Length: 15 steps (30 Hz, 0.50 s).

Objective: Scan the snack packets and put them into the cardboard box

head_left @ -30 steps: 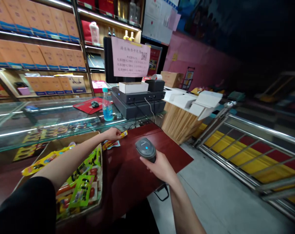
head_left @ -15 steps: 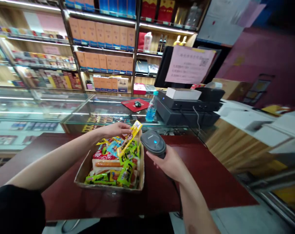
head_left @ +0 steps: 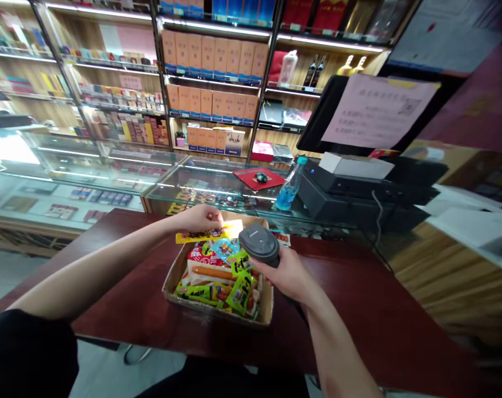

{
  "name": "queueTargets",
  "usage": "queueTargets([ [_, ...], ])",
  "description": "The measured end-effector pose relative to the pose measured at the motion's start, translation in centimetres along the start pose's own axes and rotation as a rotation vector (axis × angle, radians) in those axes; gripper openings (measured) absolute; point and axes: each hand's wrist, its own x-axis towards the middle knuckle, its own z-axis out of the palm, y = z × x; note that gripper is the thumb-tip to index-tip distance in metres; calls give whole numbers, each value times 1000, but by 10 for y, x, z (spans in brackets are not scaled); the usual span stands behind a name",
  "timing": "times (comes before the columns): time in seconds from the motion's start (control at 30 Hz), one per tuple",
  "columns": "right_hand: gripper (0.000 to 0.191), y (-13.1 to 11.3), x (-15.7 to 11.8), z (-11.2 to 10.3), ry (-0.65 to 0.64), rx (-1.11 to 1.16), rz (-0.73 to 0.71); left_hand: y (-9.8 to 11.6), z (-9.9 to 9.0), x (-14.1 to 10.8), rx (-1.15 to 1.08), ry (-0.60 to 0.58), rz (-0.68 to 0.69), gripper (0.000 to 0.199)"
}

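Observation:
My left hand (head_left: pixel 202 219) pinches a long yellow snack packet (head_left: pixel 197 234) above the far side of an open cardboard box (head_left: pixel 168 283). In my right hand (head_left: pixel 290 272) is a dark grey barcode scanner (head_left: pixel 259 243), its head pointing left at the packet's right end, where a bright white light falls. Inside the box lie several wrapped snacks: green packets (head_left: pixel 239 293), a blue packet (head_left: pixel 226 250), a red packet (head_left: pixel 203 253) and a sausage (head_left: pixel 213 272) in clear wrap. Another wrapped snack (head_left: pixel 282 238) shows partly behind the scanner, to its right.
The box stands on a dark red table (head_left: pixel 350 309). Beyond is a glass display counter (head_left: pixel 172 190) with a red mouse pad (head_left: pixel 251 178), a bottle of blue liquid (head_left: pixel 290 185) and a monitor (head_left: pixel 323 113) with paper taped on. Stocked shelves (head_left: pixel 213 77) line the back.
My left hand has turned the yellow packet from a steep tilt to nearly level. The scanner has come closer to it, and its light now strikes the packet. The camera view has swung right-to-left slightly.

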Motion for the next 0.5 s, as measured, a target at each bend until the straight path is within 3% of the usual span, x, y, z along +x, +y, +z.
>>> queueTargets([
  [0.5, 35, 8, -11, -9, 13, 15, 26, 17, 1, 9, 49, -17, -13, 28],
])
